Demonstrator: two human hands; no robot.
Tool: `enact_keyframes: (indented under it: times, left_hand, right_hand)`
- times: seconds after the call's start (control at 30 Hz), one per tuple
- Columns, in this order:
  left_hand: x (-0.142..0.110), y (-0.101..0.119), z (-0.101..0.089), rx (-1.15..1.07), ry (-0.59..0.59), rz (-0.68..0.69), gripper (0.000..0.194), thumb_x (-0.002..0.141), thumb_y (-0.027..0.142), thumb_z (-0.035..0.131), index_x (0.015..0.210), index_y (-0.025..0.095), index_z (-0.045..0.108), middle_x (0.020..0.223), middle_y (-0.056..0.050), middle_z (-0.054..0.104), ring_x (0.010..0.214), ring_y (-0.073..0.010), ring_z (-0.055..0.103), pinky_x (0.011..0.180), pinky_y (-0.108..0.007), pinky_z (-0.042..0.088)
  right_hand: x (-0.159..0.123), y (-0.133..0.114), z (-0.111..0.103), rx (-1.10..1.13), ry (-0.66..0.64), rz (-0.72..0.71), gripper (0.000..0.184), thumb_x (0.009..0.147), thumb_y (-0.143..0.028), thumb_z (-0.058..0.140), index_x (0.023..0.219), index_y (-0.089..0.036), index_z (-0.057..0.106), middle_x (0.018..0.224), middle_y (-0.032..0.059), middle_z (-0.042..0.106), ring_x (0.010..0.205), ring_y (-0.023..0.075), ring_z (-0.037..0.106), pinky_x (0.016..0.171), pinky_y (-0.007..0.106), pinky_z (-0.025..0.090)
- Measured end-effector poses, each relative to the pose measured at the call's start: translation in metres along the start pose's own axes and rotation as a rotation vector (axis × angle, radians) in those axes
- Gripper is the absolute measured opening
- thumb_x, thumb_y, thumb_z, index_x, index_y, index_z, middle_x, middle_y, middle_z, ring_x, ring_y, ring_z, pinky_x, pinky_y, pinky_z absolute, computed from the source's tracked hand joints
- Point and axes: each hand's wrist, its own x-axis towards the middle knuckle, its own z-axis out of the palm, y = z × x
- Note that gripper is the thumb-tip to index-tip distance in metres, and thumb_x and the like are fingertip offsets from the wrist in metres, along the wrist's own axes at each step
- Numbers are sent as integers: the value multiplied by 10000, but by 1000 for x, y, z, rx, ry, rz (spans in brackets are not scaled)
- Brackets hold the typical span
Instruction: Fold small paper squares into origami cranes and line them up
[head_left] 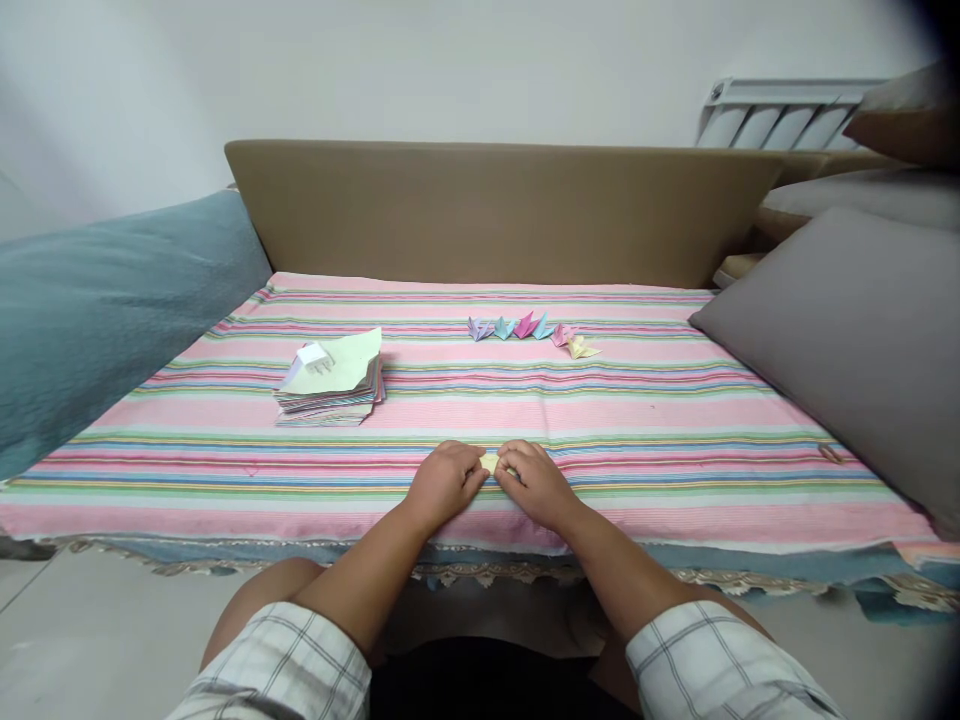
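Between my two hands is a small piece of yellow paper [489, 463], mostly hidden by the fingers. My left hand [448, 480] is closed on its left side, and my right hand [536, 482] pinches it from the right. Both hands rest low over the striped cloth [630, 410], near its front edge. Farther back lies a row of several folded paper cranes [525, 326] in purple, blue, pink and yellow. Off to the left sits a stack of coloured paper sheets [341, 365], pale green on top, with a white plug adapter [314, 356] lying on it.
A brown backrest [502, 215] stands behind the cloth. Grey cushions [847, 350] lean in from the right, and a blue-green covered armrest [135, 300] borders the left. A small brown loop [829, 454] lies by the grey cushion. A white radiator [787, 110] is on the back wall.
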Motion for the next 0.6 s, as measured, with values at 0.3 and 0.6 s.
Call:
enact_keyframes:
  times: [0.3,0.6]
  left_hand:
    - [-1,-2,2,-5,28,-29,142,768,233,584,635,190,560,947,-53,691,923,-202,607,828,-350,457]
    - [4,-4,5,9,26,-58,155,762,233,601,619,181,568,871,-54,697,848,-206,613,787,-347,459]
  right_hand:
    - [3,-1,8,-79,22,23,126,838,-204,485,742,-198,566,919,61,599,898,198,512,814,338,386]
    - [6,-4,7,-77,23,60,132,797,-166,505,670,-190,528,877,45,594,854,181,511,793,301,375]
